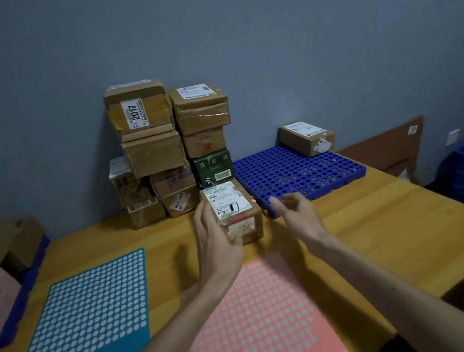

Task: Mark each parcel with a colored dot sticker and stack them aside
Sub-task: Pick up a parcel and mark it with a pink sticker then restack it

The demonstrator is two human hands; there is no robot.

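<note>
The parcel, a small brown box with a white label on top, stands on the table in front of me, between my two hands. My left hand is at its left side, with the fingers straight and laid along the box wall. The picture is blurred there, so I cannot tell how firmly it touches. My right hand is just beside the right side of the parcel, apart from it, with relaxed fingers and holding nothing. A pink dot sticker sits near the top right edge of the parcel. Just behind the parcel the stack of parcels stands against the wall. The blue grid board lies to the right, very near the parcel. One more box rests on the far end of this board. Near me on the table lie the teal sticker sheet at the left and the pink sticker sheet between my forearms.
</note>
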